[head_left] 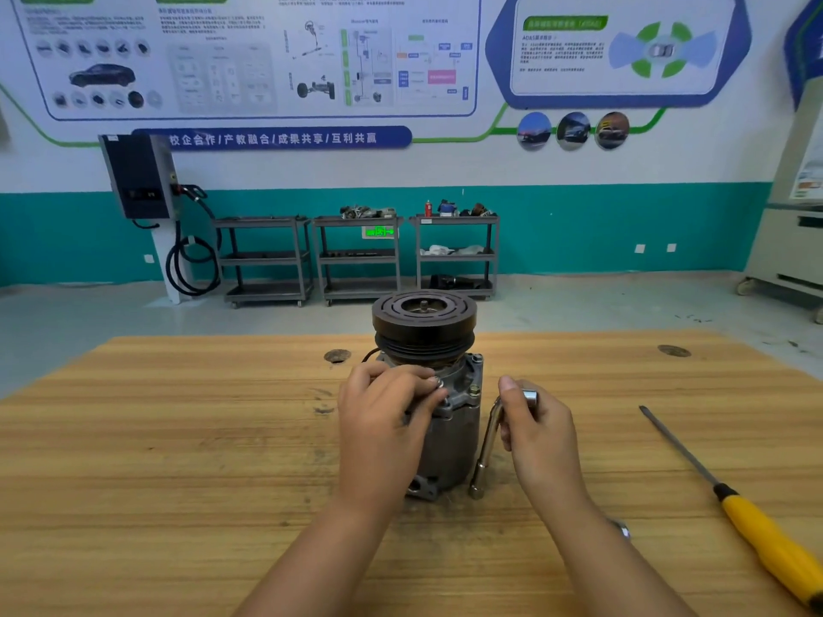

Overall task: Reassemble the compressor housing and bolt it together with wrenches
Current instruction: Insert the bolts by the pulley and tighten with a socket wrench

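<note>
A grey metal compressor [454, 434] stands upright on the wooden table [178, 438], its dark pulley [424, 325] on top. My left hand [383, 420] is against the upper flange of the housing, its fingertips pinching a small silver bolt [437, 382] at the flange. A brass-coloured bolt [474, 389] sits in the flange to the right. My right hand [534, 425] grips the head of a bent silver socket wrench [487, 443], just right of the compressor. The wrench's lower end hangs down by the housing base.
A long screwdriver [735, 501] with a yellow handle lies on the table at the right. A small silver part [623, 529] shows behind my right forearm. Two round holes [337, 355] mark the table's far side. Grey carts [356, 260] stand at the far wall.
</note>
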A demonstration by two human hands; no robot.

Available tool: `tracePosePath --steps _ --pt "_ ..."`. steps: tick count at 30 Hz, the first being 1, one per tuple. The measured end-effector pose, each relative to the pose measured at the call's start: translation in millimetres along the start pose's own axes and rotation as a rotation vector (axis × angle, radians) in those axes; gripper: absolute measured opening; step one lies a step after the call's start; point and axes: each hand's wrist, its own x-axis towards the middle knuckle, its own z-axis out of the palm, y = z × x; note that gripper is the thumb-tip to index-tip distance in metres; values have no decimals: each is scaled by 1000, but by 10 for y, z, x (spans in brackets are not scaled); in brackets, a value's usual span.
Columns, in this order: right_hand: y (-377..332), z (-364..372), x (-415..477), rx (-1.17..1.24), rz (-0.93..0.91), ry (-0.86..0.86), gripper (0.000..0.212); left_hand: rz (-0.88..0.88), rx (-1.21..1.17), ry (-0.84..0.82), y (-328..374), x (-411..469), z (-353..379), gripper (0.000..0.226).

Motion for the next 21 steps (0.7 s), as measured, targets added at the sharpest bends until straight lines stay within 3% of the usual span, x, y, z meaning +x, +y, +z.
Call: tracePosePath --steps 4,7,9,14,21 --pt "-8 -25 30 -27 -34 -16 26 17 27 -57 -29 -3 26 8" --pt "-26 -63 64 14 14 -161 24 30 72 -77 -24 -17 49 7" --pt "-39 -127 103 -59 -2 -246 12 7 46 -83 -30 -40 56 11" --pt "-194 -263 215 -151 -82 -395 26 -144 -29 -112 -14 -98 62 16" --pt "-959 -227 592 -51 -361 -420 22 -303 -66 -47 4 -131 116 33"
